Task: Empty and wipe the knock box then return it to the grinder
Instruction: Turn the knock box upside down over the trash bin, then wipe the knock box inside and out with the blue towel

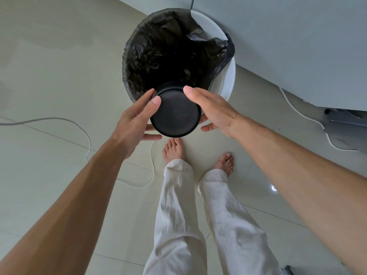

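The black round knock box (175, 112) is tipped upside down, its flat base facing me and its mouth pointing into the bin. It hangs over the near rim of a white bin lined with a black bag (158, 48). My left hand (135, 122) grips its left side, thumb on the base edge. Against its right side rests my right hand (210, 110), fingers stretched out flat along the wall. The inside of the knock box is hidden. No grinder or cloth is in view.
A white cable (87, 135) loops over the tiled floor at left, near my bare feet (173, 149). Another white cable (305, 116) runs at right below a grey cabinet (297, 46), beside a dark wheeled base (343, 120).
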